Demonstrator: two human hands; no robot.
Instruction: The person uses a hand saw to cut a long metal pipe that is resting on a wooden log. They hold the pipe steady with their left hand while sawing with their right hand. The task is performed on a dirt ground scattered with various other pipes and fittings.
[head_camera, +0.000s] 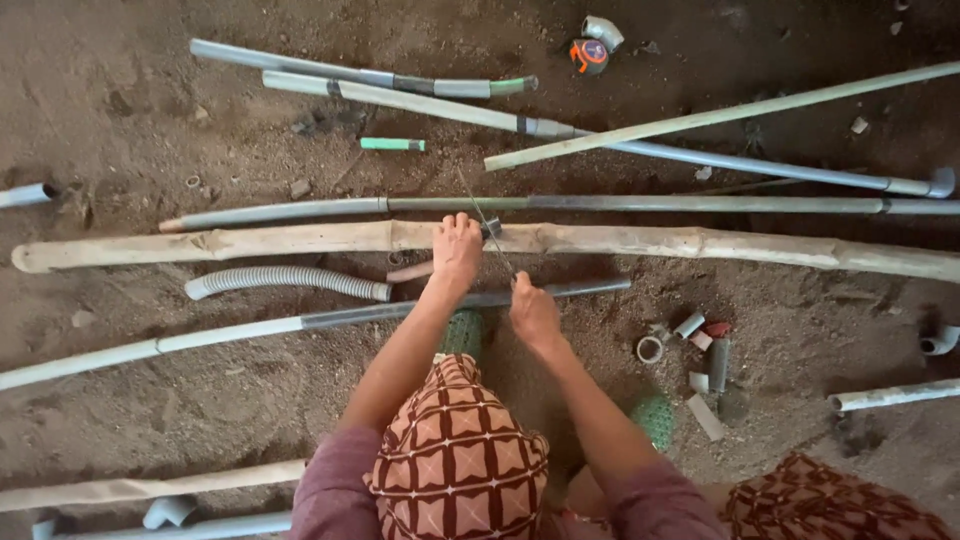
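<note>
Two bare hands work low over a dirt floor (130, 110), seen from above. The left hand (457, 248) lies pressed on a pale wooden pole (700, 243) that runs left to right, fingers curled over a small dark fitting (491, 229) on it. The right hand (533, 312), just nearer, is clenched around the near end of a thin hacksaw blade (484, 228), which slants away to the far left across the pole, close beside the left fingers.

As a judgement, the bare blade could slip or flex and nick the left fingers, since they sit right next to it and nothing clamps the pole.

Between the wrists and the pole lies one long grey pipe (350, 316). One ribbed flexible hose (290, 281) lies to the left. Beyond the pole lie about four more long grey pipes, one being the dark pipe (640, 204) just past it, plus one thin pale slat (720, 116). To the right sits a cluster of roughly six small pipe fittings (690, 345). A patterned red-and-white garment (455, 455) covers the knee nearest the camera.
</note>
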